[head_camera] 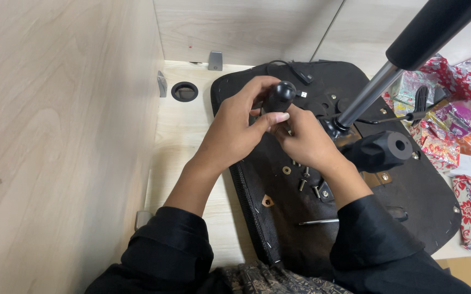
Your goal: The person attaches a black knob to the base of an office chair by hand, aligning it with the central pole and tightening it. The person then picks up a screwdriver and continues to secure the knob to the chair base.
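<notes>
While our left hand (235, 128) and right hand (303, 141) clamp the rounded black plastic screwdriver handle (278, 97), loose silver bolts (304, 179) still await fitting on the upturned black chair seat (409, 201).

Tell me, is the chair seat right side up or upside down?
Upside down. The chair seat lies on the desk with its metal pole pointing up and loose screws resting on its underside.

A black screwdriver handle (278, 97), rounded at its top, stands roughly upright over the upturned black chair seat base (279, 218); its shaft is hidden, probably pointing down at the base.
</notes>
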